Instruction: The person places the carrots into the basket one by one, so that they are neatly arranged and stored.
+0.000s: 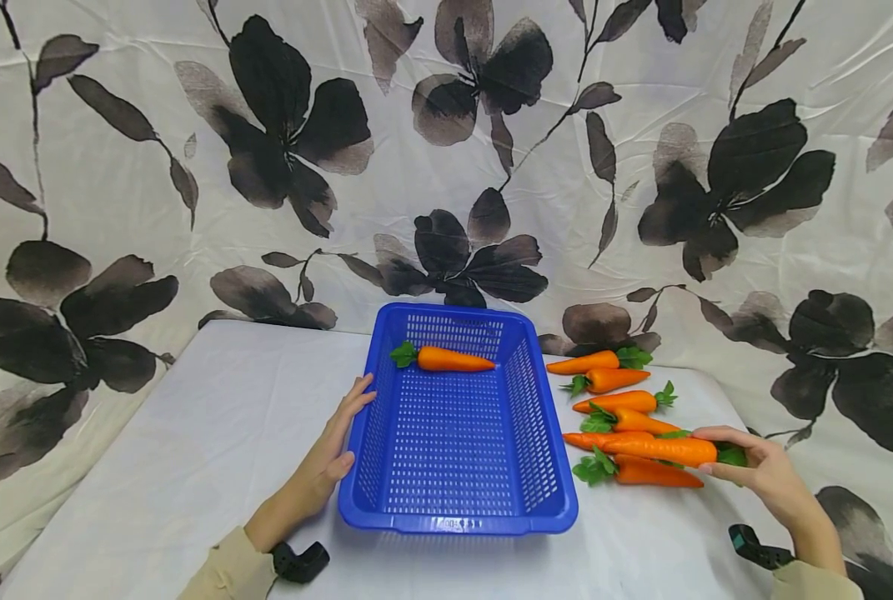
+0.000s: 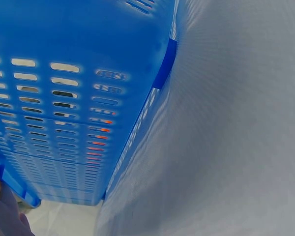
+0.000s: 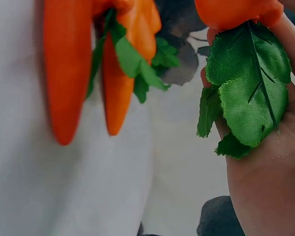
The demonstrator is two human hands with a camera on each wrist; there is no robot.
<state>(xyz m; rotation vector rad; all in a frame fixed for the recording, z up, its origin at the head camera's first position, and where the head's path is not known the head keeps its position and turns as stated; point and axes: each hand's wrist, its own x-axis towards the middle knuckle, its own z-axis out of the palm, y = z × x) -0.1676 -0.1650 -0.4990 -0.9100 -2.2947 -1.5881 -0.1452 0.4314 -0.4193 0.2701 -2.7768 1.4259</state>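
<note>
A blue plastic basket (image 1: 455,523) with slotted walls stands on the white-covered table; one carrot (image 1: 454,360) with green leaves lies inside at its far end. My left hand (image 1: 318,462) rests against the basket's left side, its straight fingers touching the rim. In the left wrist view the slotted wall (image 2: 78,29) fills much of the picture, with the fingers (image 2: 7,209) at the lower left. At the right, my right hand (image 1: 772,475) pinches a carrot (image 1: 664,451) by its leafy end, above other carrots. Its green leaves (image 3: 250,83) lie against the palm in the right wrist view.
Several more carrots lie in a rough column right of the basket, among them a far one (image 1: 584,363) and a near one (image 1: 656,472). Behind the table (image 1: 191,433) hangs a cloth (image 1: 461,183) with dark flowers.
</note>
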